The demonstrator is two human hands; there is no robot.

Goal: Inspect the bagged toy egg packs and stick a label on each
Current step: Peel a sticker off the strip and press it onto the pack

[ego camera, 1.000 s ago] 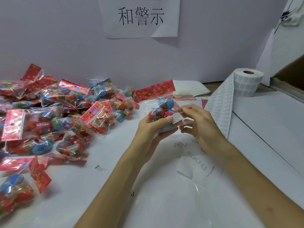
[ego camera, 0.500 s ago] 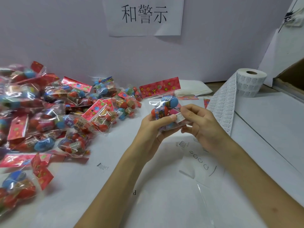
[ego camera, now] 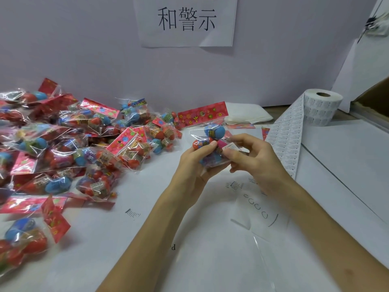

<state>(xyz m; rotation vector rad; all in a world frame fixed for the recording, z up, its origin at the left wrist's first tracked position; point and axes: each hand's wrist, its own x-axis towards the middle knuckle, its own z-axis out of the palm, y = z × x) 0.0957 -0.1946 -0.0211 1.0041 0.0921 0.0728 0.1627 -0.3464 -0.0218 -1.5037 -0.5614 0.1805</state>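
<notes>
Worktable (ego camera: pixel 210 260) covered in white holds a heap of bagged packs (ego camera: pixel 73 148) on the left and, at the far right, a label roll (ego camera: pixel 322 108) whose strip (ego camera: pixel 288 140) trails toward the near side. Between them, lifted clear of the table near its middle, is one toy egg pack (ego camera: pixel 213 132), its red header card pointing away. The risk from here appears to lie in the bag itself. The clear film is slack and glossy over round eggs, so a label (ego camera: pixel 230 146) pushed down over a hollow could crease, lift at a corner or land crooked. A loose hold could also let the eggs roll and the pack twist mid-press. Stray stickers (ego camera: pixel 233 185) on the table just on the near side of the hands suggest how readily one goes astray. The left hand (ego camera: pixel 193 163) cradles the pack from below, fingers curled under it and thumb (ego camera: pixel 207 147) clamped on top against an orange egg. The right hand (ego camera: pixel 256 159) meets the pack's right end with fingers bent in, forefinger and thumb closed together on the small white label where it lies on the film. Whether it is fully stuck down cannot be told.
</notes>
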